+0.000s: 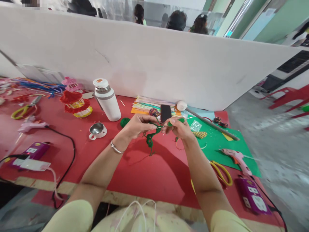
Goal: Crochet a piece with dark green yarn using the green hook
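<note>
My left hand (138,125) is closed in a pinch on a small piece of green crochet (149,140), which hangs below the fingers with loose yarn ends. My right hand (178,128) is closed around the green handle of a crochet hook (174,122), its thin metal shaft reaching toward the left fingers. The two hands nearly meet above the red table, and the exact stitch between them is too small to make out. Just behind my left hand lies a ball of green yarn (125,122). A dark phone (165,112) and a multicoloured yarn ball (154,112) lie beyond the hands.
A white thermos (108,101) and its metal cup (98,130) stand left. Further left are yellow-handled scissors (21,111), a glue gun (32,125) and a red craft piece (74,103). Right are a green mat (236,159), another glue gun (238,158) and a purple power strip (252,195).
</note>
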`<state>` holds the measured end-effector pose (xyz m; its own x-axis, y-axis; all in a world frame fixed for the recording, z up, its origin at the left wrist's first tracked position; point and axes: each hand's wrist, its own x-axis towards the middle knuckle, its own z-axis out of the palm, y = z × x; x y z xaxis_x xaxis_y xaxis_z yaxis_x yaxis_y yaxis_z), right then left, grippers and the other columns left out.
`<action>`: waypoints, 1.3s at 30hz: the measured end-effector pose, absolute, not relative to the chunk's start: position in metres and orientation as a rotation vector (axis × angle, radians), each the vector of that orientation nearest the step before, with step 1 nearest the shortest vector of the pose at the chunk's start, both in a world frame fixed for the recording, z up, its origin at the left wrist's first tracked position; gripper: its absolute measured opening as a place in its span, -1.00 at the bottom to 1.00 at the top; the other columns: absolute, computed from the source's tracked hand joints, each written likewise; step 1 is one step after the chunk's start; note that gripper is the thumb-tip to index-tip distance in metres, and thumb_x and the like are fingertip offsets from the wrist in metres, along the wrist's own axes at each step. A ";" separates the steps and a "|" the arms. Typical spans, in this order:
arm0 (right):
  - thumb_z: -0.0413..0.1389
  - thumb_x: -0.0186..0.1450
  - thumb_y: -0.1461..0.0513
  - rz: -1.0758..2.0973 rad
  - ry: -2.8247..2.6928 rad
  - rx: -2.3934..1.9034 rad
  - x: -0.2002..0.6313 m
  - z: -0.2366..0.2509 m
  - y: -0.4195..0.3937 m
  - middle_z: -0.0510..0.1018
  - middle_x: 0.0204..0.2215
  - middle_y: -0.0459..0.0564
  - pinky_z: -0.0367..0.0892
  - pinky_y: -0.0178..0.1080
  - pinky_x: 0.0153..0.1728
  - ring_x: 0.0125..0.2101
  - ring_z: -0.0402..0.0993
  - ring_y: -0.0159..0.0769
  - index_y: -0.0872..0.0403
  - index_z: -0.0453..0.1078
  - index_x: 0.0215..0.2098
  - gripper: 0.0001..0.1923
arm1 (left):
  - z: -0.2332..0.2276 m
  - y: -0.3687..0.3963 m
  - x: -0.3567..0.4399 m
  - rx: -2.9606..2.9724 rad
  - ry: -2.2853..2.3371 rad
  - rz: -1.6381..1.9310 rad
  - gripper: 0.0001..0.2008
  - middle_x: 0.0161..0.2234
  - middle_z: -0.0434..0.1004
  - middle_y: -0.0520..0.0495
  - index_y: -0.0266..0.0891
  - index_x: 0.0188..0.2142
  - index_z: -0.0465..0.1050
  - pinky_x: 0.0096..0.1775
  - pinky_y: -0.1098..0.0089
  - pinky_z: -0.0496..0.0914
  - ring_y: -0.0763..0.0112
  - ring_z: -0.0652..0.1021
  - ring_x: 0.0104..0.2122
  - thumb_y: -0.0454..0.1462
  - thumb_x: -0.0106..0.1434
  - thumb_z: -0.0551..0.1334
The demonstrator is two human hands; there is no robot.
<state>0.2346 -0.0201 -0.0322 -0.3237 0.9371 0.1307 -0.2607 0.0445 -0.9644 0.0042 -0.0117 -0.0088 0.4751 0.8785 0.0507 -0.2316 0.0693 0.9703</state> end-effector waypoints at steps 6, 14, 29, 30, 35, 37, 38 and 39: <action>0.28 0.27 -0.02 1.318 -1.426 -0.838 0.238 -0.021 -0.030 0.70 -0.49 0.07 0.58 -0.18 -0.51 -0.52 0.63 -0.19 0.12 0.65 -0.35 -0.64 | -0.010 -0.011 0.005 1.266 0.711 0.951 -0.80 -0.60 0.48 0.00 -0.24 -0.34 0.73 -0.64 0.51 0.08 0.63 0.26 -0.67 -0.30 -0.03 0.52; 0.11 0.43 0.07 0.611 -1.804 -0.937 0.231 -0.008 -0.042 0.71 -0.40 0.02 0.55 -0.19 -0.28 -0.37 0.64 -0.23 0.03 0.64 -0.32 -0.67 | -0.021 -0.003 0.009 1.380 0.789 1.195 -0.79 -0.34 0.69 -0.12 -0.25 -0.33 0.73 -0.28 0.38 0.51 0.34 0.61 -0.35 -0.32 -0.04 0.52; 0.17 0.43 0.26 -0.205 -2.042 -0.820 0.211 -0.043 -0.035 0.64 0.09 0.11 0.54 -0.06 0.16 0.10 0.60 -0.15 -0.01 0.47 0.14 -0.68 | -0.018 -0.010 0.025 0.943 0.767 1.343 -0.68 -0.56 0.46 0.06 -0.29 -0.34 0.67 -0.64 0.53 -0.01 0.71 0.22 -0.67 -0.25 -0.12 0.58; 0.17 0.43 0.26 -0.245 -2.030 -0.820 0.210 -0.044 -0.036 0.64 0.09 0.10 0.55 -0.08 0.15 0.09 0.61 -0.16 -0.01 0.47 0.15 -0.67 | -0.018 -0.010 0.026 0.926 0.763 1.342 -0.68 -0.56 0.46 0.06 -0.29 -0.35 0.67 -0.64 0.53 -0.01 0.71 0.21 -0.67 -0.25 -0.12 0.59; 0.21 0.39 0.33 -0.348 -1.982 -0.715 0.207 -0.039 -0.041 0.65 0.07 0.10 0.56 -0.12 0.13 0.07 0.62 -0.16 -0.02 0.41 0.23 -0.54 | -0.011 -0.011 0.017 0.838 0.660 1.117 -0.69 -0.63 0.32 0.13 -0.31 -0.36 0.65 -0.64 0.58 -0.02 0.73 0.17 -0.67 -0.28 -0.13 0.58; 0.22 0.37 0.35 -0.294 -1.979 -0.657 0.209 -0.034 -0.041 0.65 0.06 0.09 0.55 -0.11 0.13 0.07 0.61 -0.16 -0.04 0.41 0.25 -0.51 | -0.007 -0.011 0.012 0.833 0.636 1.014 -0.66 -0.63 0.30 0.13 -0.32 -0.32 0.66 -0.63 0.60 -0.03 0.74 0.16 -0.67 -0.29 -0.14 0.58; 0.23 0.37 0.35 -0.237 -1.985 -0.634 0.211 -0.032 -0.041 0.66 0.05 0.07 0.55 -0.11 0.12 0.06 0.62 -0.17 -0.05 0.42 0.24 -0.52 | -0.005 -0.011 0.010 0.844 0.641 0.987 -0.65 -0.63 0.31 0.13 -0.33 -0.32 0.66 -0.63 0.60 -0.04 0.74 0.16 -0.67 -0.30 -0.16 0.57; 0.23 0.37 0.34 -0.160 -1.998 -0.617 0.213 -0.029 -0.040 0.66 0.05 0.06 0.55 -0.11 0.11 0.05 0.62 -0.18 -0.07 0.44 0.21 -0.54 | -0.004 -0.010 0.008 0.864 0.657 0.978 -0.64 -0.63 0.33 0.12 -0.34 -0.32 0.67 -0.63 0.59 -0.04 0.74 0.16 -0.67 -0.31 -0.17 0.57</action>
